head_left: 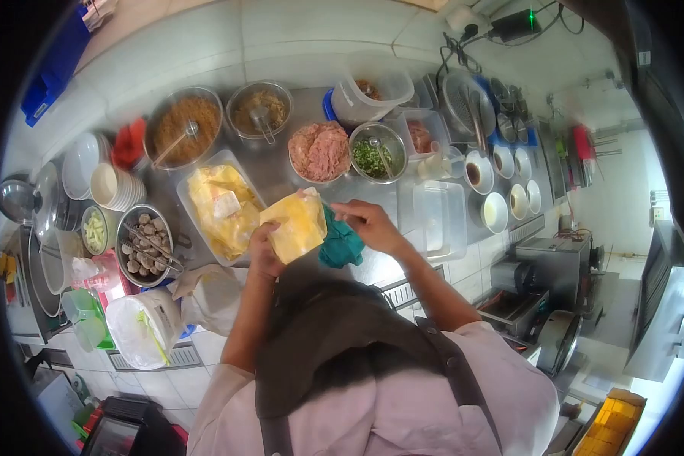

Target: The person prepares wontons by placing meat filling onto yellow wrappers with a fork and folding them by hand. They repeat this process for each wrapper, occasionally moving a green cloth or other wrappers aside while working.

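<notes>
My left hand (pixel 264 251) holds a stack of yellow square wrappers (pixel 295 226) by its left edge, above the counter's front edge. My right hand (pixel 363 220) is to the right of the stack, its fingers bent together; what it grips, if anything, is too small to tell. Beneath and between the hands lies a green cloth (pixel 342 242). A clear tray (pixel 192 216) with more yellow wrappers stands left of my left hand. Behind the hands sit a bowl of minced meat (pixel 319 152) and a steel bowl of chopped greens (pixel 373 156) with a spoon.
Two steel bowls (pixel 181 125) (pixel 260 109) of brown filling stand at the back left. A bowl of meatballs (pixel 144 245) and a lidded white tub (pixel 140 330) are at left. Right are a clear container (pixel 441 220) and several small sauce bowls (pixel 495 213).
</notes>
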Demonstrator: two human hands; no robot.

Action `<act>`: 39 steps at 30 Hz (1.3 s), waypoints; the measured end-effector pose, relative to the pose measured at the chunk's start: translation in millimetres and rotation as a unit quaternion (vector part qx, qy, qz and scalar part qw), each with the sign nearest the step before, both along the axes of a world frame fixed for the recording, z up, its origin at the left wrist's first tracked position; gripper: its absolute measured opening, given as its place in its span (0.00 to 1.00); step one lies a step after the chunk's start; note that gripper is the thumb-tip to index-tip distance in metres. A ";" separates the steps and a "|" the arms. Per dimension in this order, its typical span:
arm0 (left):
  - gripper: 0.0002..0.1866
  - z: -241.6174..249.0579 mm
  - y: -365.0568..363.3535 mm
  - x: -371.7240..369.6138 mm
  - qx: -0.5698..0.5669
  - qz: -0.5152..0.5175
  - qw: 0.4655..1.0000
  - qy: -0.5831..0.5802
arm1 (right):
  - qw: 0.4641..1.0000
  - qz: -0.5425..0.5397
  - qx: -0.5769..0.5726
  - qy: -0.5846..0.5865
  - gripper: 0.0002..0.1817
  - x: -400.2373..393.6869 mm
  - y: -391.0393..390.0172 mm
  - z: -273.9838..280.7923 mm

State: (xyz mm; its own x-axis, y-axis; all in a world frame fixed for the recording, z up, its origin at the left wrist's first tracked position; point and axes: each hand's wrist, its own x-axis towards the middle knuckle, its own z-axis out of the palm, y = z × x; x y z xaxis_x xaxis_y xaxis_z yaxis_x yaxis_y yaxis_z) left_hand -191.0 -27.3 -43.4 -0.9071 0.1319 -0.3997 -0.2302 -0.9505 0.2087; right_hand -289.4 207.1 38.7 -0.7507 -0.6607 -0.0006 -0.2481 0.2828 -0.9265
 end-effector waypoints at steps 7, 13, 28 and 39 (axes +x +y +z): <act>0.28 4.7 -0.2 3.5 0.050 0.011 0.998 0.024 | 0.954 -0.014 0.117 0.277 0.28 14.3 -9.1 -7.9; 0.27 11.2 -2.1 1.7 0.056 0.024 0.998 0.035 | 0.931 -0.016 0.132 0.341 0.25 11.9 6.9 2.9; 0.26 6.3 -9.9 7.1 -0.002 0.025 1.000 0.014 | 0.985 -0.090 0.059 -0.135 0.16 18.2 -33.4 7.9; 0.28 26.6 -17.6 -2.4 -0.024 0.017 0.999 0.029 | 0.994 -0.071 0.025 0.079 0.18 19.3 -32.0 -13.0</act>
